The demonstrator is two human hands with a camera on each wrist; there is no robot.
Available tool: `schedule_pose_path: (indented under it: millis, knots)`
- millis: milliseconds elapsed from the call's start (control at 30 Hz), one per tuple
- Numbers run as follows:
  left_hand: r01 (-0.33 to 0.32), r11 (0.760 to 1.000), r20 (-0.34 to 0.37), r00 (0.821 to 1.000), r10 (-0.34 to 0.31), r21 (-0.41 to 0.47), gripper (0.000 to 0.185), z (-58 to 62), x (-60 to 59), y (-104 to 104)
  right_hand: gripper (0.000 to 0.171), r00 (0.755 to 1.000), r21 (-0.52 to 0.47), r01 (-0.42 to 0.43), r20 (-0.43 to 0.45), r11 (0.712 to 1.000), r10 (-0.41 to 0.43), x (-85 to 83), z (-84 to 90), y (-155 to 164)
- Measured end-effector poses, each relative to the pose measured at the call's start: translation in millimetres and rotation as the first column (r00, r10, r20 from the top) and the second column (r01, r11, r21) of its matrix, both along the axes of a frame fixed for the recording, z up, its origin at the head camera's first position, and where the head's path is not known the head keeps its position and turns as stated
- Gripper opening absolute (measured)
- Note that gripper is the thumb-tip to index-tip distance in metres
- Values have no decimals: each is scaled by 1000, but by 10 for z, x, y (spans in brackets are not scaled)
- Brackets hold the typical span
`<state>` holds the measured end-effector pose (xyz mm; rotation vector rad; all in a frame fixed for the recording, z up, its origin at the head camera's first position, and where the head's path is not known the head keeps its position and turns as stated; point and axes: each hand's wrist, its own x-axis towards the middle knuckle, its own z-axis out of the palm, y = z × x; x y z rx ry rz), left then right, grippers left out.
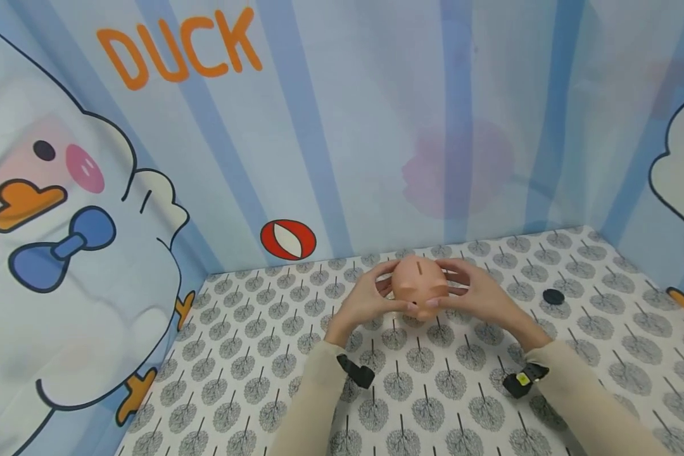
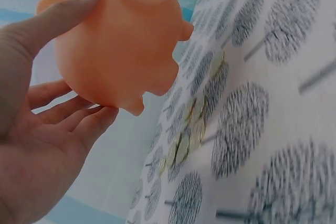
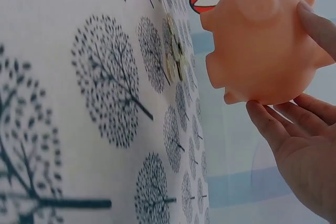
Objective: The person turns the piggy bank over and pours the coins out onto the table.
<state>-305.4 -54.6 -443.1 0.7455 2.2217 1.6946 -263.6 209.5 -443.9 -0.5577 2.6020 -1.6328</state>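
Observation:
An orange-pink piggy bank (image 1: 418, 278) with a coin slot on top is held between both hands, its snout toward me. My left hand (image 1: 369, 297) grips its left side, with the thumb near the face and the fingers round the flank. On the other side my right hand (image 1: 479, 292) grips it the same way. Both wrist views show the feet of the piggy bank (image 2: 121, 40) raised off the cloth. Several gold-coloured coins (image 2: 182, 149) lie on the cloth beneath it, and the right wrist view shows some of these coins (image 3: 169, 66) too.
A round black disc (image 1: 553, 296), perhaps a plug, lies on the tree-patterned cloth (image 1: 245, 405) to the right of the hands. Behind the table hangs a blue-striped curtain (image 1: 370, 126) with duck prints, running along the left and right sides too.

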Motion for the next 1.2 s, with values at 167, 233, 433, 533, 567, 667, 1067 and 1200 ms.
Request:
schedule_pose_path:
  millis: [167, 233, 433, 533, 567, 667, 1067, 1200]
  knots:
    - [-2, 1000, 28, 1000, 1, 27, 93, 1, -9, 122, 90, 1000, 11, 12, 3, 1000, -12, 4, 21, 122]
    - [-10, 999, 31, 999, 9, 33, 93, 17, -17, 159, 89, 1000, 17, 15, -7, 1000, -15, -1, 42, 154]
    - [-2, 1000, 6, 1000, 3, -26, 92, 30, -38, 295, 90, 999, 64, 41, 7, 997, -41, 28, 57, 286]
    - [-11, 998, -4, 1000, 11, -59, 95, 36, -49, 360, 92, 999, 72, 42, 14, 997, -43, 18, 39, 355]
    - [-19, 998, -5, 1000, 19, -61, 96, 39, -55, 379, 93, 999, 72, 41, 12, 997, -42, 7, 33, 373]
    - [-41, 997, -2, 999, 41, -67, 95, 43, -88, 431, 94, 998, 79, 55, 8, 995, -56, -34, 10, 422]
    - [11, 999, 3, 1000, -11, -51, 96, -101, -284, 747, 93, 994, 54, 73, 72, 996, -77, -157, -117, 735]
    - [20, 997, 1, 1000, -20, -71, 95, -129, -318, 835, 94, 991, 71, 94, 83, 993, -100, -200, -150, 829]
